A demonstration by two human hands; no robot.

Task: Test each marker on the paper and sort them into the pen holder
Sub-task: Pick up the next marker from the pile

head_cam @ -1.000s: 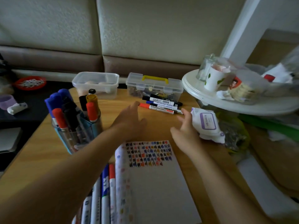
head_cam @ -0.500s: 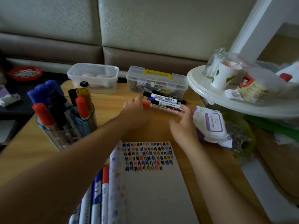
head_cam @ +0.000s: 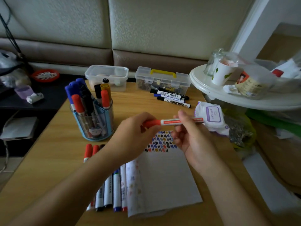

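1. The left hand point(head_cam: 135, 136) grips the capped end of a red marker point(head_cam: 171, 122), with its fingers curled round the red cap.
2. The right hand point(head_cam: 192, 139) pinches the white barrel of the same marker between thumb and fingers.
3. The marker is held level in the air, above the top edge of the paper point(head_cam: 166, 181) and its patch of coloured test marks.
4. The lower part of the paper is unmarked. Its near edge lies short of the front of the table point(head_cam: 48, 160).
5. The pen holder point(head_cam: 94, 121) stands to the left of the hands, packed with upright markers. A strip of bare wood separates it from the left hand.
6. A row of markers point(head_cam: 110, 190) lies along the paper's left edge, partly under the left forearm. Bare wood runs from this row to the table's left edge.
7. Three markers point(head_cam: 171, 97) lie together at the back, just in front of a box with a yellow handle point(head_cam: 162, 79). A clear tub point(head_cam: 106, 77) stands beside that box.
8. A pack of wipes point(head_cam: 211, 116) lies near the right edge, close to the marker's far end. Whether they touch cannot be told.
9. A round white shelf point(head_cam: 228, 97) overhangs the back right corner.
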